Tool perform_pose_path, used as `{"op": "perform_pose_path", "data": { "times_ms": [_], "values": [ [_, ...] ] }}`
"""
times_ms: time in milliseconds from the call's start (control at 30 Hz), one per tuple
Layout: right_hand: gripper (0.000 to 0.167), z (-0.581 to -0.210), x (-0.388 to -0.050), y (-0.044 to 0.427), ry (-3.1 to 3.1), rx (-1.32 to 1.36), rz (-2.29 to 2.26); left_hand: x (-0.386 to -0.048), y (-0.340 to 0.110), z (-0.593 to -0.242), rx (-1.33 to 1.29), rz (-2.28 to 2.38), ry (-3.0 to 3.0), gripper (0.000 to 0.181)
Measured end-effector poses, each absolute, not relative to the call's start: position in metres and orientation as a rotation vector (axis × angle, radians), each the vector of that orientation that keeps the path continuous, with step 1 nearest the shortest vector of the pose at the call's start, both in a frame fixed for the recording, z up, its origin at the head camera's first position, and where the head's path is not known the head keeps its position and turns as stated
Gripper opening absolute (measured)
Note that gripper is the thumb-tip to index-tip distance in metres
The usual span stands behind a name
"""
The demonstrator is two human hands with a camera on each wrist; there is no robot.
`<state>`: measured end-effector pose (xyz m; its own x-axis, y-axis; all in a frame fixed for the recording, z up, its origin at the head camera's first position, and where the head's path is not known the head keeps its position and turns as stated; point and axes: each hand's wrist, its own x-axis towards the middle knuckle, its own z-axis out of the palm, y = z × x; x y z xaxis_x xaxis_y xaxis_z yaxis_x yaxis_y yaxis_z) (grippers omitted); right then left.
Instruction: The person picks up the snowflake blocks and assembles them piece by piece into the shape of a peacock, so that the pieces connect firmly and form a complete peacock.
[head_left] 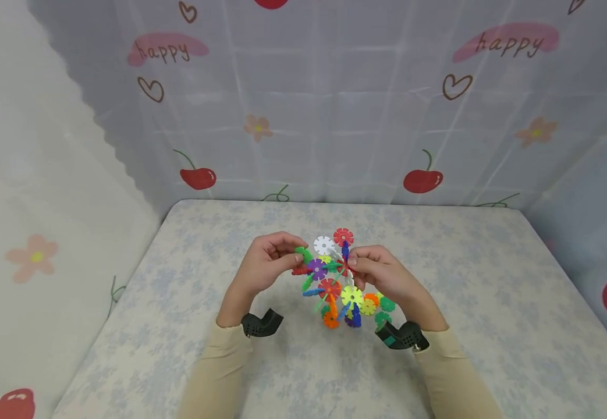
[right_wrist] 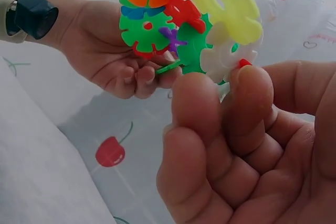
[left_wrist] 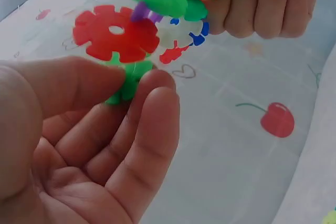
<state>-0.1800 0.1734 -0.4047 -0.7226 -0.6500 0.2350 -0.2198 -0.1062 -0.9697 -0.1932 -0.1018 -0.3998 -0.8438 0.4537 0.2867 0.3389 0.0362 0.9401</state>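
A cluster of interlocking notched plastic snowflake discs [head_left: 329,288] in many colours is between my two hands, above the table. My left hand [head_left: 265,265] pinches a green snowflake disc [left_wrist: 137,74] at the cluster's left side between thumb and fingers. A red disc [left_wrist: 115,32] stands right above that thumb in the left wrist view. On the other side, my right hand [head_left: 384,272] pinches the cluster near a white disc [right_wrist: 223,53] and a bit of red; its fingertips cover the exact piece. A yellow disc [right_wrist: 233,9] rises above those fingers.
Near the right wrist, several green and yellow discs [head_left: 383,318] hang or lie at the cluster's lower right; whether they touch the table is unclear. A pale patterned cloth covers the table [head_left: 188,244]. Printed curtains [head_left: 303,145] stand behind and at both sides.
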Motion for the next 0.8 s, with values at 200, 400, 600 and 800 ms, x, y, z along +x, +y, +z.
{"op": "perform_pose_path", "data": {
  "times_ms": [200, 400, 600, 800],
  "values": [
    [0.035, -0.4053, -0.1814, 0.1732, 1.751, -1.007, -1.938, -0.1877, -0.1015, -0.3957, 0.948, 1.987, 2.195, 0.016],
    [0.034, -0.4064, -0.1819, 0.1735, 1.667, -1.022, -1.987, -0.1872, -0.1035, -0.3952, 1.011, 2.03, 2.148, 0.017],
    [0.033, -0.4072, -0.1825, 0.174, 1.62, -0.995, -2.022, -0.186, -0.1046, -0.3941, 1.062, 1.969, 2.18, 0.017],
    [0.034, -0.4074, -0.1815, 0.1731, 1.673, -0.964, -1.987, -0.1843, -0.1036, -0.3916, 1.133, 1.901, 2.174, 0.021]
  ]
}}
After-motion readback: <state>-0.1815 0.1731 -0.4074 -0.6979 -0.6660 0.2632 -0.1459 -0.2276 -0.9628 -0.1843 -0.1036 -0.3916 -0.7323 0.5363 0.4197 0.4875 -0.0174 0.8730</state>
